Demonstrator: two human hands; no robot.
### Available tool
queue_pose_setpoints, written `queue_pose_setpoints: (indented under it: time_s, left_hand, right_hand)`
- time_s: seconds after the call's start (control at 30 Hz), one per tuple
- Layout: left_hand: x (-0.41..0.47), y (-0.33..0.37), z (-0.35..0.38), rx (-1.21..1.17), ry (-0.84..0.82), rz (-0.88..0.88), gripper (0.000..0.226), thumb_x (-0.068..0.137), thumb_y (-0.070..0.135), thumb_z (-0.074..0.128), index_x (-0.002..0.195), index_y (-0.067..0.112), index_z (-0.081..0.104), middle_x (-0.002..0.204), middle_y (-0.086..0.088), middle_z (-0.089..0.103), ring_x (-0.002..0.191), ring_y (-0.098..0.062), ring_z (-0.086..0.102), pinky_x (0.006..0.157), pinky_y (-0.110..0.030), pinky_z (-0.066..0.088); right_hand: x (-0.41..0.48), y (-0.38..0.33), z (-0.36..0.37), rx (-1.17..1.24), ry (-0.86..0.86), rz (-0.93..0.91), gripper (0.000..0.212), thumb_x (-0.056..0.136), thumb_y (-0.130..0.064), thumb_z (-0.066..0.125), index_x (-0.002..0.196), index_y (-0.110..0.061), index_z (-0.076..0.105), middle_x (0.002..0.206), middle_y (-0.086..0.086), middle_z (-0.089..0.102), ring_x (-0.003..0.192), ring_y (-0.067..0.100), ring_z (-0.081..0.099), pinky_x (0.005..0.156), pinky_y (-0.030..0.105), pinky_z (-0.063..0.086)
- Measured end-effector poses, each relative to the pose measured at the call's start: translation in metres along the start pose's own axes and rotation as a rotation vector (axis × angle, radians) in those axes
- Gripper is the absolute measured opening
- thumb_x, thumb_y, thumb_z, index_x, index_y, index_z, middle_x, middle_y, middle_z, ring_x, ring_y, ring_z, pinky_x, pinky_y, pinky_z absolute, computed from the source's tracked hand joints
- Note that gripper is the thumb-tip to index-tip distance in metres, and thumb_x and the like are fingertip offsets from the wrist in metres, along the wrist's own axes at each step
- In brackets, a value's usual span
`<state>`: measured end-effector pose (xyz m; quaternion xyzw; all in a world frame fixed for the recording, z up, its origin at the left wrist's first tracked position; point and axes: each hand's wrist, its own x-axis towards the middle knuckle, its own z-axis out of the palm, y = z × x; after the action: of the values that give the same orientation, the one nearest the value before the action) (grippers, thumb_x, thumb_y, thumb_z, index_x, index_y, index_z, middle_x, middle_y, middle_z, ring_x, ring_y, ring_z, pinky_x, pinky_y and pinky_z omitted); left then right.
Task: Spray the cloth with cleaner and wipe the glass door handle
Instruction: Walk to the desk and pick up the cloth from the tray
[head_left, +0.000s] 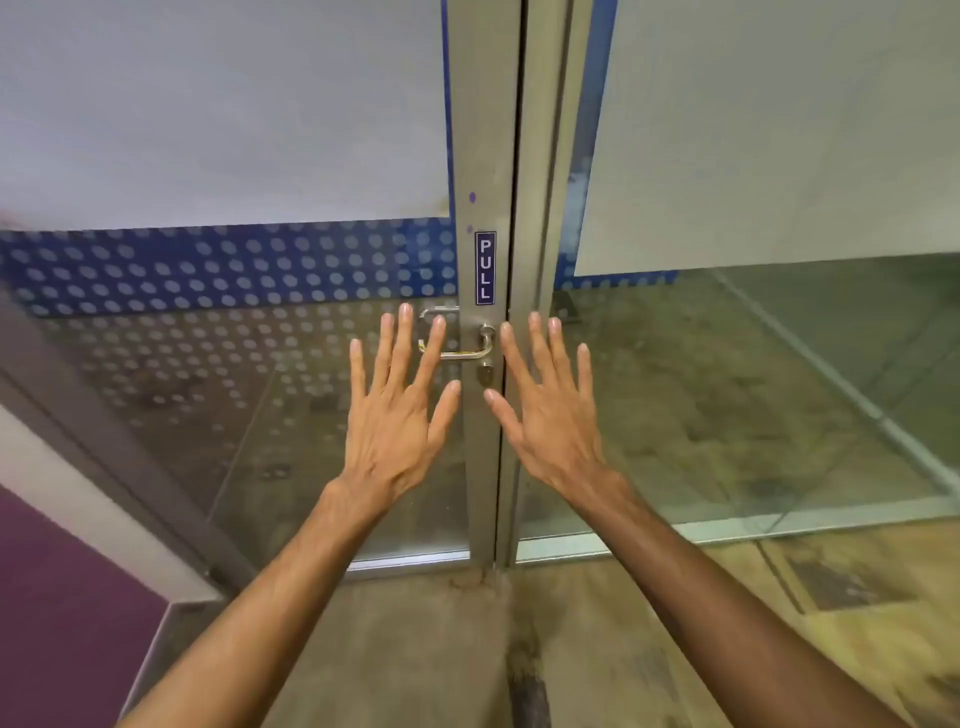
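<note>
I held both hands up, palms toward the door, just below the centre of the frame. The left hand (397, 415) was empty, its fingers spread wide apart; its index and middle fingertips overlapped the handle in the view, but I could not tell whether they touched it. The right hand (545, 415) was likewise empty and splayed, just right of the metal stile (485, 130), where the two door leaves met.

The door handle (457, 345) sat at centre frame, directly below the PULL label (485, 267) and above the lock cylinder (487, 375). It was a lever type. Its long axis ran horizontally across the frame. The pivot end stood on the stile at the right; the free end pointed toward the left of the frame, out over the glass panel (260, 389). A second, similar shape showed just above and behind it, probably the inner handle seen through the glass.

No cloth or cleaner was in view. I judged the task at its start, with nothing yet picked up.

Procedure, as I assessed it:
1. Fetch the cloth and the cleaner first.
2. Spray onto the cloth, away from the glass, to avoid streaking the dotted film (208, 270).
3. Wrap the cloth around the lever and stroke along its length, pivot to free end.
4. Wipe the underside and the curved neck at the pivot.
</note>
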<state>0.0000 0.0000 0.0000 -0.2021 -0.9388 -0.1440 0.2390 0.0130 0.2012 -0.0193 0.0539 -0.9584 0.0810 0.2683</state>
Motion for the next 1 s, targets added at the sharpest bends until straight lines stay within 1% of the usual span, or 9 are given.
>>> queue_pose_setpoints:
  time_s: [0.1,0.2,0.37,0.57,0.7,0.8,1.0]
  left_hand:
    - [-0.007,0.006,0.001,0.002,-0.04,0.024,0.067,0.107,0.05,0.02,0.167,0.029,-0.001,0.175,-0.008,-0.012,0.162,-0.024,-0.012,0.13,-0.06,-0.006]
    - [-0.017,0.01,0.008,-0.05,-0.072,0.055,0.064,0.107,0.047,0.017,0.167,0.03,-0.001,0.175,-0.007,-0.012,0.162,-0.024,-0.013,0.129,-0.061,-0.007]
    - [-0.032,0.011,0.014,-0.131,-0.129,0.138,0.064,0.109,0.043,0.023,0.166,0.03,0.0,0.175,-0.004,-0.014,0.162,-0.023,-0.014,0.129,-0.06,-0.008]
    - [-0.057,0.015,0.016,-0.238,-0.193,0.306,0.064,0.109,0.044,0.023,0.167,0.029,0.0,0.176,-0.005,-0.012,0.162,-0.023,-0.014,0.129,-0.058,-0.009]
    - [-0.076,0.029,0.016,-0.315,-0.234,0.431,0.067,0.108,0.046,0.026,0.167,0.027,0.001,0.176,-0.008,-0.01,0.162,-0.025,-0.012,0.129,-0.059,-0.006]
    - [-0.093,0.047,0.018,-0.378,-0.281,0.517,0.067,0.108,0.046,0.026,0.167,0.027,0.001,0.176,-0.008,-0.01,0.162,-0.026,-0.012,0.129,-0.062,-0.004]
    - [-0.129,0.1,0.017,-0.481,-0.372,0.711,0.065,0.109,0.044,0.023,0.167,0.03,-0.003,0.175,-0.008,-0.015,0.161,-0.026,-0.017,0.126,-0.067,-0.007]
  right_hand:
    - [-0.016,0.0,-0.002,-0.02,-0.006,0.078,0.072,0.103,-0.059,0.03,0.164,-0.029,0.004,0.173,0.008,-0.002,0.159,0.028,-0.005,0.124,0.062,0.01]
    - [-0.039,-0.001,-0.001,-0.045,-0.014,0.15,0.073,0.103,-0.059,0.031,0.164,-0.028,0.006,0.173,0.009,0.0,0.159,0.028,-0.003,0.124,0.063,0.012]
    - [-0.075,-0.01,-0.009,-0.098,-0.042,0.291,0.074,0.103,-0.06,0.032,0.164,-0.028,0.005,0.173,0.009,0.001,0.159,0.029,-0.002,0.124,0.062,0.012]
    - [-0.129,-0.039,-0.028,-0.13,-0.028,0.487,0.073,0.103,-0.06,0.032,0.164,-0.03,0.004,0.173,0.008,0.002,0.159,0.027,-0.002,0.125,0.061,0.012]
    - [-0.169,-0.057,-0.048,-0.186,-0.019,0.625,0.072,0.104,-0.061,0.029,0.164,-0.03,0.003,0.173,0.007,0.002,0.159,0.027,-0.002,0.124,0.062,0.013]
    - [-0.202,-0.065,-0.064,-0.232,0.003,0.725,0.071,0.105,-0.06,0.028,0.164,-0.03,0.001,0.173,0.007,0.002,0.159,0.026,-0.003,0.123,0.063,0.014]
    - [-0.274,-0.078,-0.099,-0.344,0.038,0.916,0.07,0.105,-0.061,0.024,0.163,-0.032,0.0,0.173,0.006,0.004,0.159,0.024,-0.002,0.125,0.062,0.006]
